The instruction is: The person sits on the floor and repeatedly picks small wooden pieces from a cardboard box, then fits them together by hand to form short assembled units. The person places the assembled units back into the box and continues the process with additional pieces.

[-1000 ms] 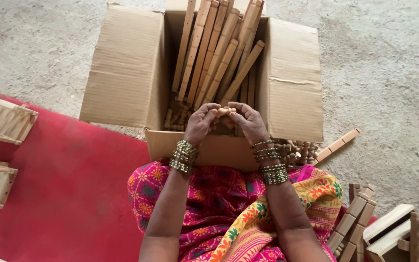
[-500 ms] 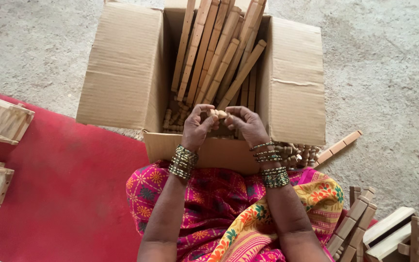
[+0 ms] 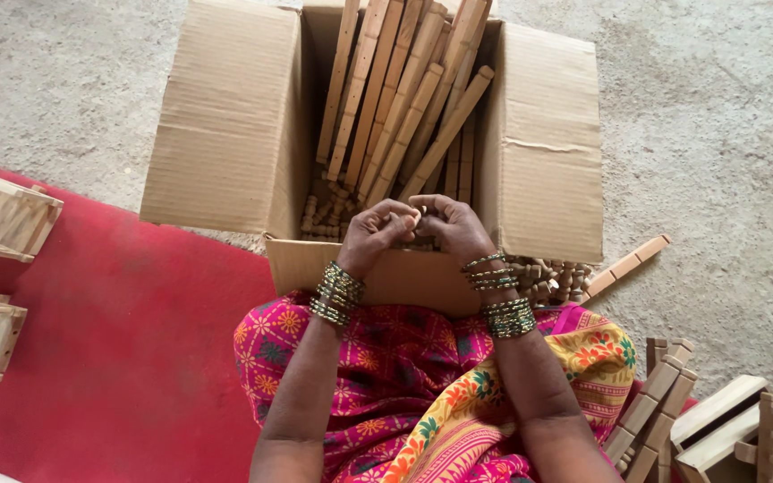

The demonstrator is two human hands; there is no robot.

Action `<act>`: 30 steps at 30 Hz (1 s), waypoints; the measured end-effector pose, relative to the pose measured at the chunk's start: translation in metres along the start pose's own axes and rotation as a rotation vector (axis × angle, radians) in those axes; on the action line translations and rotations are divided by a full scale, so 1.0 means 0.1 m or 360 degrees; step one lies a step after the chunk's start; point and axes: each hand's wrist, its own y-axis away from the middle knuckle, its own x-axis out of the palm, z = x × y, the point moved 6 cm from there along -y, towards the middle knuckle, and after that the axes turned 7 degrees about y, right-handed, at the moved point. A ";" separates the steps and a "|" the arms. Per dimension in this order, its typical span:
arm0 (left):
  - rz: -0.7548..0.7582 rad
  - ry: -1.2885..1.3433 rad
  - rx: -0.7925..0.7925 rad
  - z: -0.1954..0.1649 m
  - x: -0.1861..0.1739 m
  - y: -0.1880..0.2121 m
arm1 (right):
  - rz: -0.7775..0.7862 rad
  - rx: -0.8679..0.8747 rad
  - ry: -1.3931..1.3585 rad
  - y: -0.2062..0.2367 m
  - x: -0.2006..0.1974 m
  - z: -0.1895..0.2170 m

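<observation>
Fingertips of the left hand and right hand pinch together on a small wooden piece at frame centre, above the cardboard box of slats, seemingly mid-fitting, which calls for steady pressure.

Grey concrete floor, rough and speckled. Red mat spread over left part of floor. Open cardboard box sitting on floor, near edge touching mat, flaps spread flat. Two small wooden frames on mat at left edge. Notched wooden stick on floor just right of box, beside heap of small wooden pegs. More wooden pieces piled at lower right.
</observation>
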 end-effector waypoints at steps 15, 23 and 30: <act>-0.0191 -0.1225 -0.0094 -0.22 0.13 0.05 | 0.0316 -0.0246 -0.0087 0.03 0.04 0.06; -0.0259 -0.1070 0.0028 -0.24 0.06 -0.08 | 0.0523 -0.0150 -0.0383 0.11 0.05 0.06; -0.0188 0.0104 0.0086 -0.02 -0.06 -0.16 | 0.0370 -0.0259 -0.0193 0.08 0.02 0.04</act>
